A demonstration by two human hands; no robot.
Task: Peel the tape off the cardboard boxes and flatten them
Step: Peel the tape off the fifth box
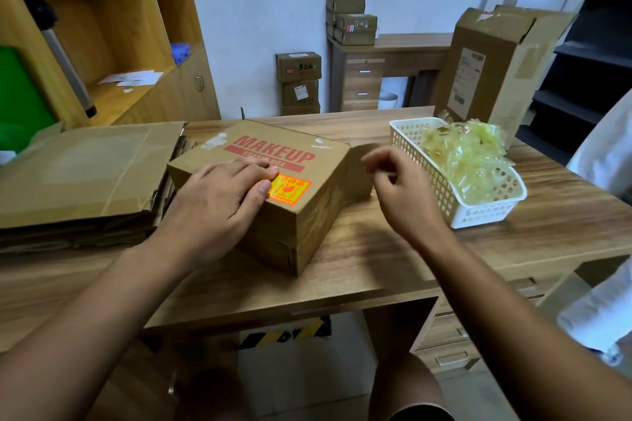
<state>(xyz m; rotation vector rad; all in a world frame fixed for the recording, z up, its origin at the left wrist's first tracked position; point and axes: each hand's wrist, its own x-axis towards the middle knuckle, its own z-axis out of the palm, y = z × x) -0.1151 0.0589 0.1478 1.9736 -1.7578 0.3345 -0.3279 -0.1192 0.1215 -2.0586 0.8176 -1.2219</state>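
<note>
- Head view: a brown cardboard box [301,215] in the middle of the wooden surface [376,256], closed, turned so one corner points this way.
- Red word MAKEUP on its top, and a bright orange sticker [290,190] near the front edge.
- Small bits of pale tape [213,141] stuck on the far part of the top.
- Left hand [219,198]: lies flat on the box top and presses down. Fingers [253,167] straight and close together, thumb tip right at the edge of the orange sticker. Grips nothing.
- Right hand [400,191]: up in the air just right of the box, between the box and the basket. Fingers loosely curled, thumb near the fingertips, with nothing to see inside them.
- White basket [485,215] with little holes on the right side of the surface, full of crumpled yellowish tape [468,154].
- Big stack of flat cardboard [85,171] on the left side of the surface, just beside the box.
- Tall box [485,72] standing behind the basket, top flaps open, white label on its side.
- Far back by the wall: small boxes [352,15] piled on a desk [410,41], and floor boxes [299,79] stacked next to it.
- Wooden shelf [102,27] on the left, with some white papers [131,78] lying in it.
- Someone in white clothes [605,154] at the right edge, only partly in sight.
</note>
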